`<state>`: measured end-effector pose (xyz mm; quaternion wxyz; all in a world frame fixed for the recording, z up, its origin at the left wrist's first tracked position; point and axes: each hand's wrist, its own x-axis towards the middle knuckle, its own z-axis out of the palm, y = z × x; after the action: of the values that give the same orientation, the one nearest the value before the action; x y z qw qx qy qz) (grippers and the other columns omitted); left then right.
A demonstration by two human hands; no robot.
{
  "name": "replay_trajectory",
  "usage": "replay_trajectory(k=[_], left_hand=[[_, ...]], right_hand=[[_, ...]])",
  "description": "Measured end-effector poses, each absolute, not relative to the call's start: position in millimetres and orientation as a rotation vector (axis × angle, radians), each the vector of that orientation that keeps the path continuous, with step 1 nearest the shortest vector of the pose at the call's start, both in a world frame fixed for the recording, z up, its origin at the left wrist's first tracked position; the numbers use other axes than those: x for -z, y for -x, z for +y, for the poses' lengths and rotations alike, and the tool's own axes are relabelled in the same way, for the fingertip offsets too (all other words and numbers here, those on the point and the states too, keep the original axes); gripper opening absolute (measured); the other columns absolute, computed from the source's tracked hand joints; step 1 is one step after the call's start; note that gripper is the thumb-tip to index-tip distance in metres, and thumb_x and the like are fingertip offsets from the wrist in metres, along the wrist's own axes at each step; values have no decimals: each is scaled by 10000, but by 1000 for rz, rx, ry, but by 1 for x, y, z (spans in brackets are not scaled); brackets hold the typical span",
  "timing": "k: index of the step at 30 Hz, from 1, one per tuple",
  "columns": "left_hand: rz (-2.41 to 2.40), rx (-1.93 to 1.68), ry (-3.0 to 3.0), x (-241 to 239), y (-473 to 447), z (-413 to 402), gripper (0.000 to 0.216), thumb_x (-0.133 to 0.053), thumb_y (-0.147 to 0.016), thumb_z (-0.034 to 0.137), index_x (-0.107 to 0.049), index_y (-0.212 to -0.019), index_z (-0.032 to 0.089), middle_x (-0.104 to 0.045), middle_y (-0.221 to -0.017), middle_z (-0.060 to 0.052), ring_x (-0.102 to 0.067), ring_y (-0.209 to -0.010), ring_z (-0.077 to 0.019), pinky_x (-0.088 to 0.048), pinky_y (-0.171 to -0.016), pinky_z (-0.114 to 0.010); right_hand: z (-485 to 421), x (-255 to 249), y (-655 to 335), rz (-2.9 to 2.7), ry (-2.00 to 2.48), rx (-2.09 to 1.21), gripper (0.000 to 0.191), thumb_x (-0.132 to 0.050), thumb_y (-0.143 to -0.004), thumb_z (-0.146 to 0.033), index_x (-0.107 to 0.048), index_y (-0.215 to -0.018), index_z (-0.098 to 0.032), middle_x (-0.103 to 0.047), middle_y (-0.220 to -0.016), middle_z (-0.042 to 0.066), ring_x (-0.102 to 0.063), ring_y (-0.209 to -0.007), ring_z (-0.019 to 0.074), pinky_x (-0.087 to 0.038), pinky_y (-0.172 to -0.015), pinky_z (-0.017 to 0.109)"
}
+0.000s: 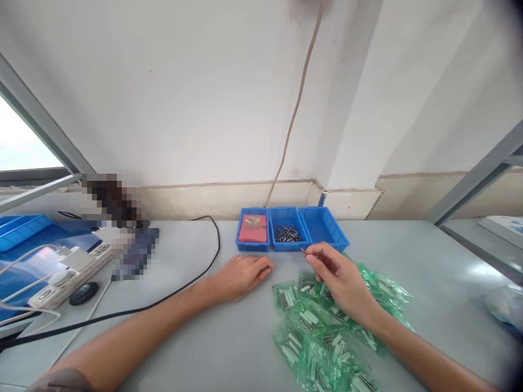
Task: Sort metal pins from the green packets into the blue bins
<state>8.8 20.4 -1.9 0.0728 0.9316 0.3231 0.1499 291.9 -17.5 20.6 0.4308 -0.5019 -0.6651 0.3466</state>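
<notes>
My right hand (341,277) hovers over a heap of green plastic bags (322,332) packed with small metal pins. Its thumb and forefinger pinch a small metal pin (304,251) just in front of the blue trays. My left hand (241,275) rests on the grey table (196,348), fingers curled loosely with the tips on the surface, and I cannot see anything in it. Three small blue trays stand in a row at the back: the left tray (252,228) holds a red packet, the middle tray (286,233) holds loose metal pins, and the right tray (323,226) looks bare.
A black cable (204,261) curves across the table to the left of my left arm. A white power strip (67,272) with plugs and a blue bin (24,226) sit at the far left. A beige cord (296,103) hangs down the white wall behind.
</notes>
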Motion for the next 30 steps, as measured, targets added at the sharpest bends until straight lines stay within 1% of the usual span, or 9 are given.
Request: replay_trajectory(k=[3, 9, 11, 13, 16, 19, 21, 26, 30], left_hand=[[964, -440, -2799, 0, -9, 20, 207, -404, -1152, 290, -595, -1163, 212, -751, -1009, -33, -727, -881, -180, -507, -754, -262], [962, -456, -2783, 4, -8, 22, 225, -389, -1161, 314, -592, -1186, 221, -755, -1029, -29, -731, -911, -180, -507, -779, -262], [959, -453, -2779, 4, -8, 22, 233, -382, -1162, 315, -593, -1190, 220, -754, -1024, -30, -733, -913, -180, -508, -782, -265], [962, -444, -2778, 4, -8, 21, 231, -384, -1160, 312, -594, -1189, 220, -755, -1022, -29, -734, -910, -182, -507, -776, -268], [976, -434, -2781, 3, -8, 21, 223, -394, -1158, 311, -597, -1183, 223, -756, -1018, -26, -735, -900, -182, -506, -763, -269], [980, -436, -2779, 4, -8, 21, 233, -393, -1161, 322, -603, -1184, 223, -756, -1012, -29, -735, -901, -179, -507, -765, -266], [977, -440, -2780, 5, -8, 22, 244, -389, -1164, 333, -605, -1188, 224, -754, -1005, -30, -733, -900, -178, -504, -764, -264], [975, -439, -2788, 7, -8, 22, 246, -388, -1165, 345, -603, -1190, 228, -750, -996, -23, -730, -891, -176, -493, -758, -263], [972, -431, -2774, 5, -8, 22, 241, -396, -1163, 340, -609, -1179, 229, -750, -990, -21, -732, -892, -175, -503, -766, -262]], right_hand=[[-17, -20, -292, -1670, 1249, -837, 244, -566, -1054, -491, -657, -1037, -265, -572, -714, -24, -549, -631, 182, -432, -578, 302], [-17, -22, -292, -1727, 1206, -715, 167, -621, -1041, -417, -661, -994, -262, -630, -855, 6, -544, -709, 186, -461, -685, 330], [-18, -22, -292, -1718, 1197, -739, 159, -646, -1028, -417, -665, -996, -263, -617, -850, 0, -542, -716, 185, -462, -698, 330], [-18, -22, -292, -1671, 1198, -848, 195, -674, -1006, -457, -663, -988, -264, -579, -789, -18, -526, -695, 182, -451, -667, 317], [-17, -23, -292, -1544, 1181, -1135, 292, -704, -971, -546, -659, -993, -259, -538, -734, -37, -493, -636, 161, -413, -595, 289], [-17, -26, -290, -1342, 1097, -1382, 360, -731, -944, -592, -674, -1017, -244, -568, -784, -25, -460, -595, 128, -387, -564, 273], [-17, -29, -289, -1219, 1029, -1481, 372, -760, -926, -586, -685, -986, -227, -573, -816, -11, -429, -583, 112, -390, -558, 272], [-18, -36, -289, -1100, 932, -1616, 316, -777, -936, -513, -682, -926, -212, -516, -823, -8, -361, -588, 105, -386, -552, 266], [-17, -32, -289, -1176, 995, -1542, 346, -727, -957, -564, -674, -949, -223, -549, -840, 2, -395, -586, 117, -406, -557, 285]])
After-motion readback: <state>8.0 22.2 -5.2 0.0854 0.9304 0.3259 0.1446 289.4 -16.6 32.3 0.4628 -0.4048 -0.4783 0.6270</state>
